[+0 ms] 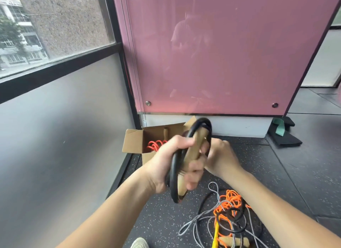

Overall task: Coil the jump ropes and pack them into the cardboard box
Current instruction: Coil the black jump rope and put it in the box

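Where the floor's (276, 174) far-left edge meets the pink panel (221, 54), the cardboard box (132, 146) is seen open, with a red rope (155, 145) inside. The black jump rope (173, 175), coiled round its wooden handles (195, 146), is gripped by the left hand (162, 166) above the floor. The right hand (221, 155) is curled against the coil; its grip is hidden and cannot be told. Loose ropes (227, 214) are piled at the floor's near-right edge.

The left hand (166, 161) covers the middle of the black rope coil (174, 174) and its blurred wooden handles (195, 146). The right hand (219, 155) has its fingertips hidden behind the coil. The cardboard box (132, 142) is partly masked by the left hand. The rope pile (227, 216) and shoe (139, 243) are cut off at the bottom edge.
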A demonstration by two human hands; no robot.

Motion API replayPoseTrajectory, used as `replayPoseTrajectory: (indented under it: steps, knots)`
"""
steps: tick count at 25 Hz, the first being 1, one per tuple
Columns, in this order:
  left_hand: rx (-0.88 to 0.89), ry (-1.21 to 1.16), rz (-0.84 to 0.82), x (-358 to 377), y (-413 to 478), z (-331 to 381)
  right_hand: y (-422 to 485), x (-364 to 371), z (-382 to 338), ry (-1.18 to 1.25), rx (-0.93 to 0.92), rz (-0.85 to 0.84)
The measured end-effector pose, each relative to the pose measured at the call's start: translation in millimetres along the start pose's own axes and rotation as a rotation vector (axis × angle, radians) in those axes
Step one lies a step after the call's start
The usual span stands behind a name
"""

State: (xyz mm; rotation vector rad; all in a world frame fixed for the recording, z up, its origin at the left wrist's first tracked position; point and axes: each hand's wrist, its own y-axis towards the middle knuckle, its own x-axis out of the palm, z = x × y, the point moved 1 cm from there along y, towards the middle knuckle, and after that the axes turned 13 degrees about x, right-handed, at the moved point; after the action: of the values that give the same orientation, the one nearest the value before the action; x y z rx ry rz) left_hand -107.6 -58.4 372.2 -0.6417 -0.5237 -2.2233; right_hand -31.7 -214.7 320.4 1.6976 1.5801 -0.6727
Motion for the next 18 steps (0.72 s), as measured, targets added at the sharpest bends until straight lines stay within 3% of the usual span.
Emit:
replayPoseTrajectory:
  steps: [3, 6, 8, 10, 11, 13, 15, 17, 18]
  knots:
    - [0.444, -0.036, 0.315, -9, 6, 25, -13, 17, -7, 0.016, 0.048, -0.203]
    - [0.741, 0.094, 0.809, -36, -2, 54, -28, 27, -14, 0.089, 0.117, -0.416]
    - [0.825, 0.338, 1.107, -58, -15, 64, -41, 28, -23, 0.100, 0.059, -0.482]
    - [0.794, 0.667, 1.280, -80, -24, 60, -56, 27, -35, 0.048, -0.080, -0.560]
    - [0.755, 0.804, 1.280, -88, -24, 56, -63, 27, -40, 0.014, -0.156, -0.576]
    - [0.585, 1.055, 1.129, -95, -22, 49, -66, 21, -44, -0.047, -0.283, -0.499]
    - [0.223, 1.222, 0.869, -95, -22, 41, -48, 6, -38, -0.095, -0.358, -0.244]
    - [-0.222, 1.334, 0.597, -93, -27, 25, -22, -26, -25, -0.042, -0.292, 0.113]
    - [-0.338, 1.379, 0.496, -92, -28, 18, -11, -44, -18, 0.032, -0.241, 0.241]
